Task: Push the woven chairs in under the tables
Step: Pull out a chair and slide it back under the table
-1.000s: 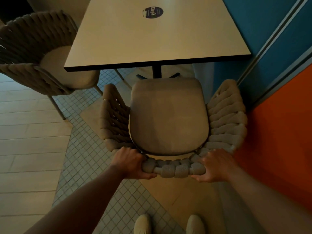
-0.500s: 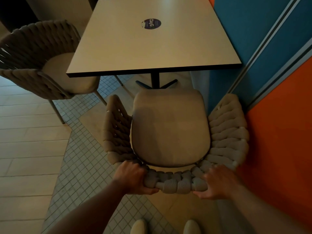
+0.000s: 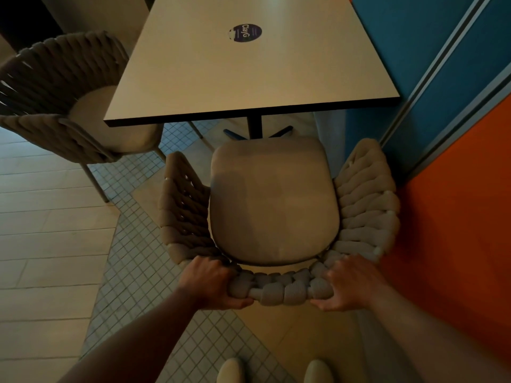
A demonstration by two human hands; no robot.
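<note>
Beige woven chair (image 3: pixel 273 205) upright, seat fully clear of pale square table (image 3: pixel 249 76). Second woven chair (image 3: pixel 55 73) at left, seat apparently partly under.

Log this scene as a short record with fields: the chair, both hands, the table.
chair: beige woven rope chair with cushioned seat, facing the table, seat not yet under it
left hand: grips backrest top, left part
right hand: grips backrest top, right part
table: pale square tabletop, dark edge, round dark sticker
second chair: woven, at table's left
</note>
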